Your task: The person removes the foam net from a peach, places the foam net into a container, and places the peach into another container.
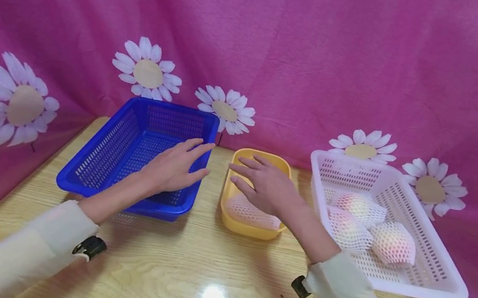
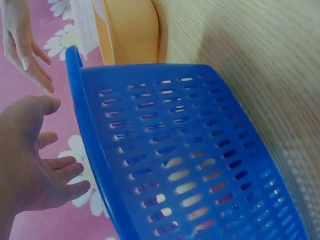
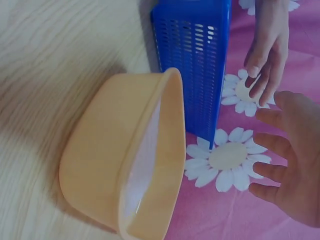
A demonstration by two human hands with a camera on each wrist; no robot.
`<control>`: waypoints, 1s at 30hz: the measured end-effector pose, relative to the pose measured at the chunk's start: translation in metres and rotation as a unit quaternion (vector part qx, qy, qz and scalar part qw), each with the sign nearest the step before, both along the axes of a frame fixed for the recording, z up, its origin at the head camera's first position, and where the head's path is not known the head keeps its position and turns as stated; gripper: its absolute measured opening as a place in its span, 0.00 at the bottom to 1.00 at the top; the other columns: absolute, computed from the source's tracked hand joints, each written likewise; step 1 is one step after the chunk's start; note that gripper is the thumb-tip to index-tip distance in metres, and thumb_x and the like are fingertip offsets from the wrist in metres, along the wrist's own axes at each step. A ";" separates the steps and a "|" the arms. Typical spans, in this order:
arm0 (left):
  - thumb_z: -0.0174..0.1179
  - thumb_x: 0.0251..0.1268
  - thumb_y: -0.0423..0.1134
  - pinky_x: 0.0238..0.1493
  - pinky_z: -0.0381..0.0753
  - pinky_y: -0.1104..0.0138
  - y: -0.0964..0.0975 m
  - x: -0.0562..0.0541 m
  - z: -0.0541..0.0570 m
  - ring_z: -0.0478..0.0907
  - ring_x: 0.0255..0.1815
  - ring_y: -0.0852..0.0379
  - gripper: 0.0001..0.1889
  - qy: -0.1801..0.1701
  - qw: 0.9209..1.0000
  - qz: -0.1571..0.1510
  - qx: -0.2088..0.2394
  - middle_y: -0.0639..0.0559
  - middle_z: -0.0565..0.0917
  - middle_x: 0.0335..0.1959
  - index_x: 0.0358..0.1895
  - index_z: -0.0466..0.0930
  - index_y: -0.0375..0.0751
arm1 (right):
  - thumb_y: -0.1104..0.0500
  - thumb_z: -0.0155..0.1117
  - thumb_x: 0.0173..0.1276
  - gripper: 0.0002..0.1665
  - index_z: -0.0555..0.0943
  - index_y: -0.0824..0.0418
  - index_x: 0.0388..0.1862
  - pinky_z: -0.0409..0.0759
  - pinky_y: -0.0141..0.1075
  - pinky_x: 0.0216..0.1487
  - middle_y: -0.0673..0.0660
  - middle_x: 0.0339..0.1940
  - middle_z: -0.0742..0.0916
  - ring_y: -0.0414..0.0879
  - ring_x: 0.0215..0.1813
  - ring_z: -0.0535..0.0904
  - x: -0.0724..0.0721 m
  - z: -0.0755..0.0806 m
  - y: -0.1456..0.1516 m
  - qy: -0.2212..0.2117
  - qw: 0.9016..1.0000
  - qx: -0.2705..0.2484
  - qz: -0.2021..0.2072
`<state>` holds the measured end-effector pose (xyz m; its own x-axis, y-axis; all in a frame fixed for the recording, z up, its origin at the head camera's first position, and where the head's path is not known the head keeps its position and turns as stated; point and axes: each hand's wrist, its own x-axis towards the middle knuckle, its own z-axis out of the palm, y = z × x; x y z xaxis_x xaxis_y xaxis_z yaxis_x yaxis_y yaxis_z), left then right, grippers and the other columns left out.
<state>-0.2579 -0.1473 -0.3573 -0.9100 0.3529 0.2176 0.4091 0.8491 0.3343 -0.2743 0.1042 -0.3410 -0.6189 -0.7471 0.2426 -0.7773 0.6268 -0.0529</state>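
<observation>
My left hand [image 1: 171, 167] hovers over the right side of a blue perforated basket [image 1: 72, 179], its fingers spread and holding nothing. In the left wrist view that hand [image 2: 35, 155] is beside the basket's rim, apart from it. My right hand [image 1: 268, 185] is above a small yellow tub [image 1: 249, 229], fingers loosely extended with nothing in them. A pale foam net [image 1: 252, 212] lies inside the tub, partly hidden by the hand. The right wrist view shows the hand [image 3: 295, 160] apart from the tub's rim.
On the right stands a white perforated basket [image 1: 444, 257] with three net-wrapped fruits [image 1: 394, 243] in it. All the containers sit on a wooden table [image 1: 179, 276]. A pink curtain [image 1: 308, 76] with daisies hangs right behind them.
</observation>
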 end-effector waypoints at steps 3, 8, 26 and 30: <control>0.58 0.72 0.50 0.65 0.68 0.41 0.004 0.001 0.000 0.63 0.71 0.35 0.32 0.009 1.000 -0.011 0.000 0.35 0.64 0.74 0.76 0.63 0.46 | 0.48 0.53 0.78 0.25 0.79 0.57 0.66 0.64 0.50 0.72 0.61 0.66 0.79 0.59 0.70 0.70 -0.002 0.004 0.007 0.013 1.000 0.000 -0.001; 0.58 0.71 0.49 0.65 0.67 0.41 0.010 0.005 0.000 0.65 0.70 0.34 0.32 0.019 0.999 -0.025 -0.005 0.35 0.65 0.73 0.75 0.64 0.45 | 0.48 0.53 0.78 0.25 0.78 0.58 0.67 0.63 0.50 0.72 0.61 0.67 0.79 0.61 0.70 0.70 -0.005 0.009 0.018 0.006 1.000 0.000 -0.007; 0.61 0.69 0.47 0.62 0.72 0.45 0.032 0.010 -0.002 0.70 0.67 0.39 0.30 0.066 0.995 -0.071 0.012 0.40 0.70 0.70 0.72 0.68 0.44 | 0.45 0.51 0.79 0.28 0.73 0.53 0.72 0.57 0.54 0.74 0.60 0.72 0.74 0.64 0.74 0.61 -0.008 0.023 0.055 -0.045 0.995 0.011 -0.085; 0.62 0.69 0.47 0.59 0.75 0.46 0.038 0.009 -0.004 0.72 0.64 0.41 0.30 0.072 0.994 -0.076 0.016 0.42 0.72 0.68 0.71 0.70 0.43 | 0.45 0.51 0.79 0.28 0.73 0.53 0.72 0.58 0.56 0.73 0.61 0.72 0.74 0.64 0.74 0.61 -0.009 0.021 0.064 -0.050 0.994 0.012 -0.094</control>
